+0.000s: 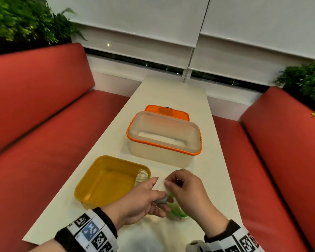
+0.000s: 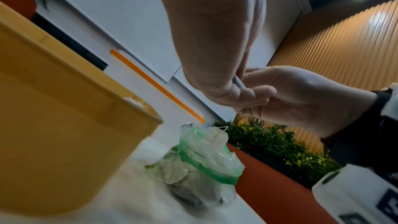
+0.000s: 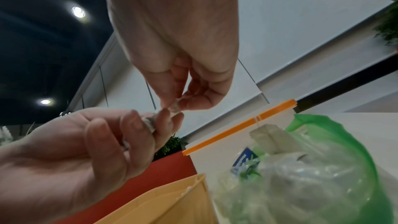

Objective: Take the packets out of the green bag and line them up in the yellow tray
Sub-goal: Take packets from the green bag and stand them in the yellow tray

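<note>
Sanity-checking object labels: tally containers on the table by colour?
Yellow: 1, the yellow tray
Orange-trimmed: 1, the clear tub, plus 1 orange lid behind it
Green: 1, the green bag
Total: 3 containers and 1 lid

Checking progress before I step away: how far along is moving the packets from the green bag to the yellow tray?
Early. Done: one packet lies in the yellow tray. In hand: both hands pinch another packet. Left: the green bag still looks stuffed.
</note>
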### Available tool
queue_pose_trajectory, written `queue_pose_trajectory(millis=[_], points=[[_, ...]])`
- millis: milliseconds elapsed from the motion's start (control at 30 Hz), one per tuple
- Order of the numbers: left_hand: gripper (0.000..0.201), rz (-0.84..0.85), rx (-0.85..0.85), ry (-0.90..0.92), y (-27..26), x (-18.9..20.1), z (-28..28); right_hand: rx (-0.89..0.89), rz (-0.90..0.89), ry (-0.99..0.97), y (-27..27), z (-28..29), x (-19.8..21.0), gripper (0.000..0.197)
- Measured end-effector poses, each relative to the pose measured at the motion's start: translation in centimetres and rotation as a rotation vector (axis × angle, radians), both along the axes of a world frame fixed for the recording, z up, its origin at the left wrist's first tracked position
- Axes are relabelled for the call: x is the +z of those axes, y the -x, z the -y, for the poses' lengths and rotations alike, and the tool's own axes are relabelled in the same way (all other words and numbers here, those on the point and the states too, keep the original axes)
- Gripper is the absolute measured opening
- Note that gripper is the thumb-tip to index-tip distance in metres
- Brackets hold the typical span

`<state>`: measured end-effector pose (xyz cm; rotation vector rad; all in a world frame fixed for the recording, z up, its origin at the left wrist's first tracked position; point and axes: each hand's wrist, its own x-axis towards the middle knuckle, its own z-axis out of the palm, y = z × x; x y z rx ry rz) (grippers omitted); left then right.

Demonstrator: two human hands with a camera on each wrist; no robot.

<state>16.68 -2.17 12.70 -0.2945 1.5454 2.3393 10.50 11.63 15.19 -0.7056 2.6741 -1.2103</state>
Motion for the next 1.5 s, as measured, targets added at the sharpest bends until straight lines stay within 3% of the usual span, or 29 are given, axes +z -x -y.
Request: queue_pose_trajectory(millis=[67,200,333,533,767,967,1200,1500], points=[[0.023,0.008,0.014,0.041,-0.7,-0.3,1.0,0.048,-0.016,-0.087,-0.5,0.8,-0.4,0.024],[0.020,0.024,0.069,0.169,-1.6,-0.6,3.2,0.179,-0.082,-0.156,-1.3,3.0,-0.2,0.009],[0.014,0.009,0.184,0.251,-2.2,-1.0,5.8,0.270,-0.209,-0.197,-1.5,5.8,0.2,0.012],[0.019,0.057,0.394,0.235,-2.9,-1.5,9.5,0.341,-0.315,-0.412,-0.6,8.5,0.3,0.012],[0.020,0.110,0.371,0.203,-3.9,-3.0,10.8,0.413,-0.256,-0.735,-0.3,9.8,-1.9,0.011],[0.020,0.113,0.348,0.207,-4.0,-3.0,10.9,0.423,-0.310,-0.942,0.1,10.4,-3.5,0.011],[0.023,0.105,0.334,0.209,-4.0,-3.1,11.1,0.431,-0.418,-0.971,0.3,10.6,-3.4,0.014],[0.017,0.072,0.310,0.261,-3.7,-2.8,10.6,0.366,-0.383,-0.906,0.5,10.0,-3.0,0.025]])
